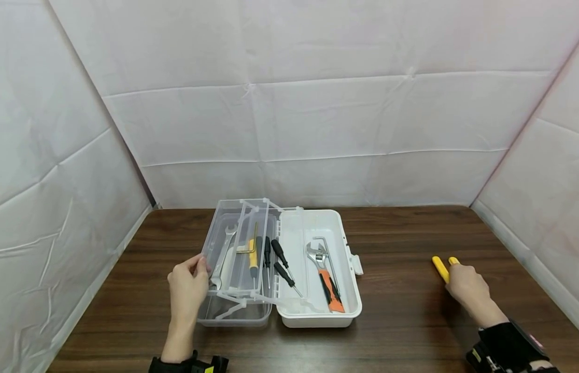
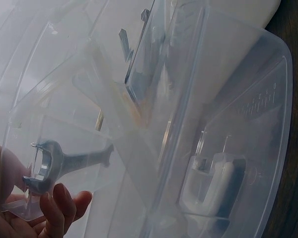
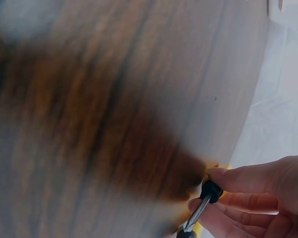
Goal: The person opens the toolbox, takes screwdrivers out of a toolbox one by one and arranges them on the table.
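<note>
My right grip (image 1: 467, 286) holds yellow-handled tool (image 1: 440, 270), handles toward 11 o'clock | white box (image 1: 326, 233) lies at its 9 o'clock, long axis 12-to-6 | my left grip (image 1: 188, 285), nearer the box, pinches clear tray (image 1: 235, 282)

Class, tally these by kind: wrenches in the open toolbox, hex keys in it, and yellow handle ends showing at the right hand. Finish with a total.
Wrenches: 2 (open-ended wrench, orange-handled adjustable wrench)
Hex keys: 2 (brass-coloured hex key, silver hex key)
Yellow handle ends at the right hand: 2
Total: 6
</note>
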A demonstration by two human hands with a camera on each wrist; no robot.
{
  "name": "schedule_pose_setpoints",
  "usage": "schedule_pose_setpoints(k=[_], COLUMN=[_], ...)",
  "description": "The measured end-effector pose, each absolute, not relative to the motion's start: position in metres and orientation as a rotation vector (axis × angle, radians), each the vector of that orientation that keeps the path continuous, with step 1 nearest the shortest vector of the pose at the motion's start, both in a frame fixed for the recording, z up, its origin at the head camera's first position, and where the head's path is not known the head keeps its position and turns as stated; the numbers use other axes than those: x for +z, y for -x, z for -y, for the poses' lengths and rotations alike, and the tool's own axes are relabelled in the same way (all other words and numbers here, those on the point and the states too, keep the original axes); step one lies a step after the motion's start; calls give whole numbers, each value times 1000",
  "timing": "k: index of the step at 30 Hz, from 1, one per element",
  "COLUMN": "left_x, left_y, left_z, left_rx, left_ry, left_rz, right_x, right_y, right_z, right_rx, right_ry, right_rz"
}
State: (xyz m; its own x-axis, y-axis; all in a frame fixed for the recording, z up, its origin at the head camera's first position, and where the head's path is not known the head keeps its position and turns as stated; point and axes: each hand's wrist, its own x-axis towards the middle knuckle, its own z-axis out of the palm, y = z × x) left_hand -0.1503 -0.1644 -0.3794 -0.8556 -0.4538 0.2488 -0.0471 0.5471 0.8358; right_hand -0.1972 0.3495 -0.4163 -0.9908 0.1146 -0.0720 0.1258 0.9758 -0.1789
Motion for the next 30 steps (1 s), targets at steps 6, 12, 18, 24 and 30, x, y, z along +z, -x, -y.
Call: schedule_pose_setpoints(k=[6,12,18,24,30], left_x=[-379,-378,-380,-382,-382], left_y=[151,150,150,150,151], left_z=[164,165,165,165,166], left_rx=[-1253,-1248,-1240,-1240,-1241], left_ry=[-405,-399,-397,-396,-408], left_rz=[2349,2348,2348,2342,2336], right_x=[-416,-416,-415,-403,-386], right_y=[197,197,195,189,185], right_z=[-353,-353,-352,-350,-330], right_rx=[-302,-292,-309,-341,-369], right_ry=[-237,-232,-252,-250,-104], right_rz=[-3026,-3015,-2986,-3054,-3166])
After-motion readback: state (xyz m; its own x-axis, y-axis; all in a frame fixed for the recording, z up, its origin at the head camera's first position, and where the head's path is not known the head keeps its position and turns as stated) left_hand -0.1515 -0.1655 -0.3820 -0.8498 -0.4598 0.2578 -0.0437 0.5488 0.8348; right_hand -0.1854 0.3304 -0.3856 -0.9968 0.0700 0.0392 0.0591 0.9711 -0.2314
